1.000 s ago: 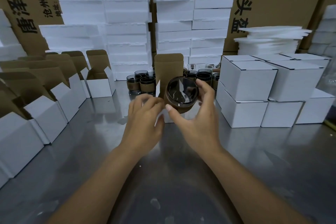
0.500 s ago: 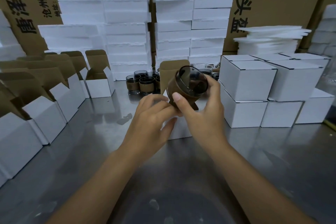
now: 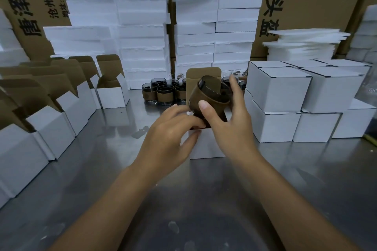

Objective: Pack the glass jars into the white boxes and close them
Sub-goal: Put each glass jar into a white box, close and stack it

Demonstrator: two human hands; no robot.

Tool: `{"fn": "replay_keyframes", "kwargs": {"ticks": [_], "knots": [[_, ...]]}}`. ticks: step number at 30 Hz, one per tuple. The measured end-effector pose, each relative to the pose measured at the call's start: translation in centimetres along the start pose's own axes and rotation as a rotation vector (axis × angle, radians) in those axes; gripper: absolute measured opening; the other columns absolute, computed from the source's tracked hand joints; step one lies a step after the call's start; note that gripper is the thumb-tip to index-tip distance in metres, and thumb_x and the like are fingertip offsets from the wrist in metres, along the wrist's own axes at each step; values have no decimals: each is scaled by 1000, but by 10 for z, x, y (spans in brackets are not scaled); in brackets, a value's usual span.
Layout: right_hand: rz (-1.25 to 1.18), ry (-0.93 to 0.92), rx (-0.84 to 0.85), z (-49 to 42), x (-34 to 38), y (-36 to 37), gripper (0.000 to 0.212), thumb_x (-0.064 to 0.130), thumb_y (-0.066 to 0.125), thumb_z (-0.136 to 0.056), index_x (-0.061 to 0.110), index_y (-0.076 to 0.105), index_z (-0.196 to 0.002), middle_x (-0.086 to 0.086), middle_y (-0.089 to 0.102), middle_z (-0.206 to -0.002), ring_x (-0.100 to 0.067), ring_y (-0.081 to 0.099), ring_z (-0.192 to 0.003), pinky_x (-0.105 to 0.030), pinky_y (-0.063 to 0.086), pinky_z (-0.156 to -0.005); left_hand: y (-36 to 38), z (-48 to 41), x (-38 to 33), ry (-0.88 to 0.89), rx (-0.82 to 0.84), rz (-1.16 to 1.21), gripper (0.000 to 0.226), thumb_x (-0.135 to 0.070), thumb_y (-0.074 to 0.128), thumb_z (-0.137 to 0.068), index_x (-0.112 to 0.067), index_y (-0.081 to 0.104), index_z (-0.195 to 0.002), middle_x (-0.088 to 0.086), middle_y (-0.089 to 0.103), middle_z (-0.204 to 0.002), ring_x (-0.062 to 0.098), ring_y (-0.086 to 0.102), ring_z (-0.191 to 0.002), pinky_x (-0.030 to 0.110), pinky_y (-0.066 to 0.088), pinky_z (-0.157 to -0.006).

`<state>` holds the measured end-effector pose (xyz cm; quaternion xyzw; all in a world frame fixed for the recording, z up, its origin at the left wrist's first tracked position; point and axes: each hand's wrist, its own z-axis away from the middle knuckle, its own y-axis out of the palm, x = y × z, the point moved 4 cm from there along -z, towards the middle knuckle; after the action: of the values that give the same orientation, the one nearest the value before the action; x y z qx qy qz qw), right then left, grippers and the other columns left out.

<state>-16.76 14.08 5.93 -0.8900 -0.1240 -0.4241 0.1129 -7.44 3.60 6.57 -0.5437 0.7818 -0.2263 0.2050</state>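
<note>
right hand [image 3: 228, 128]: I am seeing it gripping the glass jar, thumb on the near side, fingers wrapping the far rim.
glass jar [image 3: 210, 96]: tilting, mouth facing upper right, brown sleeve round it; hanging at centre frame just over the box mouth. I cannot tell if the base is entering.
left hand [image 3: 169, 136]: holding the white box at its upper left edge, fingers curling over the rim.
white box [image 3: 206, 146]: standing open on the metal table [image 3: 204, 199], flap [image 3: 204, 76] pointing up behind the jar.
spare jars [image 3: 163, 93]: clustering behind, centre.
closed boxes [image 3: 279, 91]: stacking at right.
open boxes [image 3: 51, 126]: lining the left edge.
</note>
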Motion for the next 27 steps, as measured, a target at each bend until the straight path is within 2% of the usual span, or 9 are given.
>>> {"fn": "replay_keyframes", "kwargs": {"ticks": [2,4,7,10,13,17,22,25,27], "knots": [[43,-2,32,-1,1,0,79,43,65,-84,34,19,-148,49,44,-109,27,42,-107,4,32,-83,0,1,1,-9,-7,-17,12,-5,68,-80,-7,70,-92,6,69,-99,20,59,-103,26,48,-88],[84,0,66,0,0,1,79,48,61,-85,37,15,-147,31,47,-127,9,44,-121,-10,36,-97,0,2,1,-1,-30,-36,12,-3,70,-80,-5,69,-92,9,69,-98,22,60,-102,25,47,-87],[115,-6,85,2,1,3,76,53,57,-84,41,12,-144,12,45,-139,-5,45,-127,-25,39,-102,-2,2,0,11,-111,-77,15,-16,65,-85,-2,69,-91,10,69,-93,21,61,-95,24,48,-87],[115,0,72,3,1,4,75,59,54,-82,44,12,-142,12,45,-139,-5,45,-126,-21,38,-99,-3,2,5,-87,-186,-46,21,-21,72,-82,-1,66,-87,10,63,-88,12,54,-85,22,50,-76],[105,13,62,2,1,4,74,60,53,-81,45,12,-141,13,46,-138,-3,45,-125,-17,37,-97,-1,3,13,-300,-152,101,28,-30,72,-78,-12,60,-95,-6,56,-89,6,53,-82,16,52,-72],[104,21,70,1,2,4,75,58,55,-78,41,19,-141,16,48,-133,-4,48,-123,-29,43,-102,3,6,20,-539,-120,279,38,-37,69,-80,-32,47,-109,-23,58,-94,-7,61,-83,5,48,-62],[170,11,82,0,5,2,77,57,59,-75,38,25,-141,12,47,-135,-7,45,-125,-38,44,-102,7,8,19,-590,-139,295,27,-29,63,-88,-31,47,-110,-27,59,-90,-6,64,-77,6,50,-65],[229,-48,97,0,9,1,68,53,60,-78,45,25,-136,13,46,-133,-9,42,-126,-35,43,-99,8,8,20,-615,-158,277,23,-24,59,-91,-24,52,-113,-22,60,-91,-11,60,-70,6,50,-64],[308,-105,99,0,13,-1,57,50,58,-81,49,28,-129,11,48,-126,-9,44,-119,-28,44,-90,8,8,19,-615,-165,283,23,-20,56,-93,-19,55,-116,-14,64,-96,-5,63,-76,10,53,-68]]}}
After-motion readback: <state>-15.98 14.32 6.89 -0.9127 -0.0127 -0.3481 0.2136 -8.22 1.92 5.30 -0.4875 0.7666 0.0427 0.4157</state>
